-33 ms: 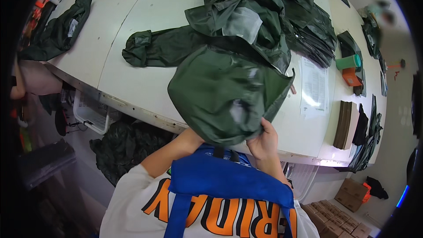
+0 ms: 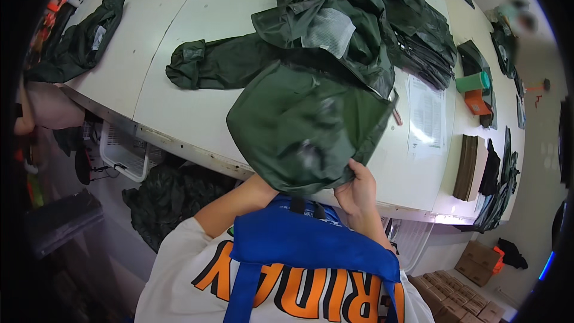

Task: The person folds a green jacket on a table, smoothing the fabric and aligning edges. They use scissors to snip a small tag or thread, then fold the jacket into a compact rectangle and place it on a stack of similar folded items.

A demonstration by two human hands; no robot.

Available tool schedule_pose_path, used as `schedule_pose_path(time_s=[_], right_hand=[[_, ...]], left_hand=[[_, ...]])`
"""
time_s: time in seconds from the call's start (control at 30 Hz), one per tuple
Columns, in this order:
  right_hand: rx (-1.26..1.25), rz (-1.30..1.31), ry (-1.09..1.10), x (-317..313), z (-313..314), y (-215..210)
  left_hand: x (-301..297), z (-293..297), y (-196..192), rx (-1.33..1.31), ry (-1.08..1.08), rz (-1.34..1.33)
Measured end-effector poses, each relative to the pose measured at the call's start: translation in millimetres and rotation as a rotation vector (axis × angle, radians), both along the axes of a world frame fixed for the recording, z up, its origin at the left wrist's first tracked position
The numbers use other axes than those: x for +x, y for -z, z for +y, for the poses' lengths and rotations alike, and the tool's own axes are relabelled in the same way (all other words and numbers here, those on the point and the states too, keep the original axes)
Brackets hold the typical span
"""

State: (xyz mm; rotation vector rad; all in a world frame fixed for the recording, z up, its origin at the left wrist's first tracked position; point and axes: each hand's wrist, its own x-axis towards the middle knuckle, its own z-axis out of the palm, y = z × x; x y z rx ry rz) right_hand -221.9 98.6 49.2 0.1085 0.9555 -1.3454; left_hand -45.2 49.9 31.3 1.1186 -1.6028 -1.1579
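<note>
A dark green raincoat (image 2: 335, 0) lies spread over the table, one sleeve (image 2: 224, 63) stretched to the left. Its hood (image 2: 287, 125) spreads toward me, hanging slightly over the near edge. My right hand (image 2: 359, 191) is closed at the hood's lower right rim, thumb on top and fingers beneath. From the left, my left forearm (image 2: 242, 200) reaches under the hood, whose cloth hides that hand and its fingers. A pale mesh patch (image 2: 329, 31) shows on the coat beyond the hood.
Right of the coat, a printed sheet (image 2: 426, 116) lies flat, with a green cylinder (image 2: 472, 82) and brown cards (image 2: 466, 167) beyond. A folded green garment (image 2: 81, 45) is at far left. Below the table sit a white basket (image 2: 125, 155) and dark cloth (image 2: 176, 197). Cardboard boxes (image 2: 475, 263) stand lower right.
The hood's surface has shifted, its creases and shiny spots moving slightly left. Its right corner has moved a little left and down. My right hand keeps its grip at the rim.
</note>
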Motion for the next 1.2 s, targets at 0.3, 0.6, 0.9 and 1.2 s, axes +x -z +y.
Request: schedule_pose_path(time_s=[0.3, 0.6, 0.9, 1.2], right_hand=[[-0.576, 1.772, -0.11, -13.0, 11.7, -39.5], [-0.638, 0.604, -0.627, -19.5, 9.3, 42.6], [-0.658, 2.086, -0.427, -0.7, -10.1, 52.0], [-0.777, 2.207, -0.813, -107.9, 31.9, -8.7]], left_hand=[[-4.5, -9.9, -41.7, -0.318, 0.262, -0.388], [8.0, -10.0, -60.9, -0.425, 0.281, -0.552], [18.9, -4.1, -32.6, -0.389, 0.143, -0.434], [21.1, 52.2, 19.9, -0.027, 0.424, -0.243]])
